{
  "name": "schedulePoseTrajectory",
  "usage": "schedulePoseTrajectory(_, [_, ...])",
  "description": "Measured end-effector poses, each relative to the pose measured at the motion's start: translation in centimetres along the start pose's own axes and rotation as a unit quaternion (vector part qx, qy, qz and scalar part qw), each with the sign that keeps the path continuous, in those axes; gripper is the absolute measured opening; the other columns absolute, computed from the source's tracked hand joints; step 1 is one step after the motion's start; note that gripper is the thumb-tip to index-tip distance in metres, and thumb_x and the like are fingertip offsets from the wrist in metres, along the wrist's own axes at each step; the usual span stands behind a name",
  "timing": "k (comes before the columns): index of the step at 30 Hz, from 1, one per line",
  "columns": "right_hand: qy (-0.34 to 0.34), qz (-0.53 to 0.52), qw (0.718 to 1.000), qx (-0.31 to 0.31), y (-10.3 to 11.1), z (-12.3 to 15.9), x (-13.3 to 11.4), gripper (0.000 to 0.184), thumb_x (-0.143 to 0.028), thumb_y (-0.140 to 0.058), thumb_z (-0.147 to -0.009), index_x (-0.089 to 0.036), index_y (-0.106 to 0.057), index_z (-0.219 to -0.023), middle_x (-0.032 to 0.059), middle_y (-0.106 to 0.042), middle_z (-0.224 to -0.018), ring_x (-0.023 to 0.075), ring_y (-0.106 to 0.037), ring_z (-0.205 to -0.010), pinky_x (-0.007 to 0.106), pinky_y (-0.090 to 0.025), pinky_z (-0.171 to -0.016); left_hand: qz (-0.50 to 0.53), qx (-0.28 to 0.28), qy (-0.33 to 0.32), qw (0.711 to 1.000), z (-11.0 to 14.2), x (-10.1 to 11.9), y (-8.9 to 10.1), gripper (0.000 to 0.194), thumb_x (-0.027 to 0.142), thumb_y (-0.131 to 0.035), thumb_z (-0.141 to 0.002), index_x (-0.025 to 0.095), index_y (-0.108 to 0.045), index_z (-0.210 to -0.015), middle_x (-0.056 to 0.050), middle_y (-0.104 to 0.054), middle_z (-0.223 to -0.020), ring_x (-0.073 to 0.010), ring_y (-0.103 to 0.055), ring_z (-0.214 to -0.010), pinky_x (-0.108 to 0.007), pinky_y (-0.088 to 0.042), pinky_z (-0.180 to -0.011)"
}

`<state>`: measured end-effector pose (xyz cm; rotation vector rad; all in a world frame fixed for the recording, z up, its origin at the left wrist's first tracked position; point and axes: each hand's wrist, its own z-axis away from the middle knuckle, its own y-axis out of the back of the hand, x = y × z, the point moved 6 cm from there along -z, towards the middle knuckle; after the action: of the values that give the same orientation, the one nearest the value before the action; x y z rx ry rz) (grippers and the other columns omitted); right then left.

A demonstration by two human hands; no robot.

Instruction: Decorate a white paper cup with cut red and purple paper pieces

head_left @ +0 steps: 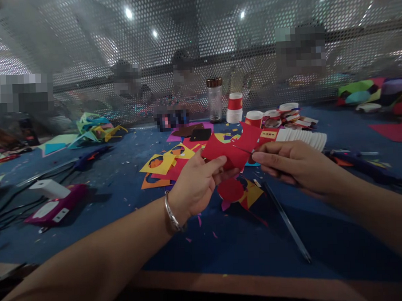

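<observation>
My left hand [202, 179], with a silver bangle at its wrist, pinches a sheet of red paper [229, 156] that has curved cut edges. At the sheet's right side my right hand [288, 162] is closed on a thin dark tool [243, 149], whose tip lies across the red paper. Most of that tool is hidden by the fingers, so its kind is unclear. Below the hands lie a red paper disc [230, 190] and a yellow paper scrap [252, 193]. A pen [287, 224] rests on the table just below my right hand.
Yellow cut-out paper [160, 163] lies left of centre on the blue table [125, 242]. Behind stand a glass bottle [215, 101] and stacked paper cups [235, 108]. White cups [302, 138] lie stacked on their side. A purple power strip [61, 205] with cables sits left.
</observation>
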<state>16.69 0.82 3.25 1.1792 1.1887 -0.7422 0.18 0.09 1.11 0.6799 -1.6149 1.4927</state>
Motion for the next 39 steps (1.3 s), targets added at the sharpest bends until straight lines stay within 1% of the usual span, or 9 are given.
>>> schedulePoseTrajectory(3, [-0.003, -0.008, 1.0, -0.006, -0.03, 0.01, 0.11, 0.05, -0.063, -0.083, -0.073, -0.02, -0.059, -0.066, -0.0051, -0.048, -0.053, 0.0044, -0.031, -0.042, 0.023, -0.013, -0.038, -0.003, -0.002, -0.005, 1.0, 0.01, 0.05, 0.05, 0.006, 0.004, -0.07, -0.084, 0.01, -0.07, -0.083, -0.009, -0.076, -0.086, -0.0217, -0.074, -0.088, -0.039, -0.06, -0.088])
schedulePoseTrajectory(7, [-0.004, -0.016, 1.0, -0.015, -0.01, 0.04, 0.3, 0.052, -0.068, -0.08, -0.074, -0.018, -0.064, -0.075, -0.0058, -0.045, -0.054, 0.005, -0.029, -0.044, 0.023, -0.013, -0.038, -0.008, -0.003, -0.005, 1.0, 0.05, 0.17, -0.03, 0.007, 0.004, -0.069, -0.084, 0.01, -0.07, -0.086, -0.011, -0.077, -0.09, -0.0238, -0.075, -0.091, -0.041, -0.06, -0.09])
schedulePoseTrajectory(11, [-0.014, -0.035, 0.999, -0.016, -0.13, 0.18, 0.42, 0.051, -0.066, -0.083, -0.072, -0.018, -0.065, -0.078, -0.0071, -0.042, -0.054, 0.0055, -0.029, -0.046, 0.022, -0.016, -0.04, -0.015, 0.003, 0.006, 1.0, 0.13, 0.17, -0.13, 0.014, 0.001, -0.068, -0.084, 0.009, -0.07, -0.096, -0.011, -0.076, -0.093, -0.0211, -0.075, -0.086, -0.04, -0.06, -0.089])
schedulePoseTrajectory(15, [-0.023, -0.044, 0.999, -0.019, -0.4, 0.3, 0.28, 0.049, -0.061, -0.087, -0.069, -0.018, -0.065, -0.077, -0.0069, -0.041, -0.055, 0.0059, -0.031, -0.048, 0.021, -0.019, -0.041, -0.023, 0.0, -0.003, 1.0, 0.13, 0.28, -0.21, 0.023, 0.0, -0.069, -0.083, 0.01, -0.069, -0.103, -0.011, -0.077, -0.094, -0.0198, -0.074, -0.082, -0.04, -0.06, -0.088])
schedulePoseTrajectory(19, [-0.009, -0.05, 0.998, -0.031, -0.44, 0.33, 0.01, 0.054, -0.067, -0.083, -0.071, -0.019, -0.059, -0.069, -0.0069, -0.042, -0.055, 0.004, -0.028, -0.044, 0.021, -0.014, -0.038, -0.03, 0.006, -0.026, 0.999, 0.05, 0.52, -0.05, 0.028, 0.001, -0.069, -0.083, 0.011, -0.067, -0.108, -0.01, -0.077, -0.098, -0.0189, -0.073, -0.083, -0.039, -0.06, -0.089])
schedulePoseTrajectory(24, [-0.008, -0.048, 0.998, -0.051, -0.4, 0.28, 0.13, 0.055, -0.069, -0.08, -0.075, -0.019, -0.057, -0.069, -0.0069, -0.043, -0.056, 0.003, -0.026, -0.042, 0.022, -0.011, -0.037, -0.032, 0.017, -0.044, 0.998, 0.02, 0.79, 0.15, 0.035, 0.0, -0.07, -0.082, 0.015, -0.064, -0.114, -0.006, -0.075, -0.091, -0.0171, -0.071, -0.08, -0.039, -0.06, -0.089])
schedulePoseTrajectory(29, [-0.008, -0.049, 0.998, -0.047, -0.46, 0.24, 0.08, 0.056, -0.07, -0.08, -0.073, -0.02, -0.056, -0.068, -0.0074, -0.041, -0.055, 0.0032, -0.025, -0.042, 0.023, -0.008, -0.037, -0.038, 0.01, -0.041, 0.998, 0.21, 0.81, -0.17, 0.03, 0.001, -0.069, -0.083, 0.012, -0.066, -0.11, -0.012, -0.076, -0.103, -0.0194, -0.072, -0.088, -0.039, -0.059, -0.091])
schedulePoseTrajectory(32, [-0.008, -0.046, 0.998, -0.042, -0.46, 0.29, 0.02, 0.057, -0.071, -0.08, -0.072, -0.019, -0.058, -0.069, -0.008, -0.04, -0.054, 0.0033, -0.023, -0.042, 0.023, -0.008, -0.037, -0.041, 0.011, -0.037, 0.998, 0.38, 0.79, -0.26, 0.027, 0.001, -0.068, -0.084, 0.01, -0.067, -0.109, -0.013, -0.077, -0.104, -0.0203, -0.073, -0.09, -0.039, -0.059, -0.091])
schedulePoseTrajectory(39, [-0.016, -0.042, 0.998, -0.036, -0.43, 0.33, 0.21, 0.055, -0.071, -0.08, -0.072, -0.019, -0.061, -0.073, -0.0072, -0.04, -0.055, 0.0059, -0.029, -0.047, 0.021, -0.017, -0.041, -0.022, 0.007, -0.04, 0.999, 0.5, 0.77, -0.24, 0.031, 0.001, -0.074, -0.079, 0.013, -0.064, -0.106, -0.009, -0.077, -0.095, -0.0226, -0.075, -0.09, -0.041, -0.059, -0.092])
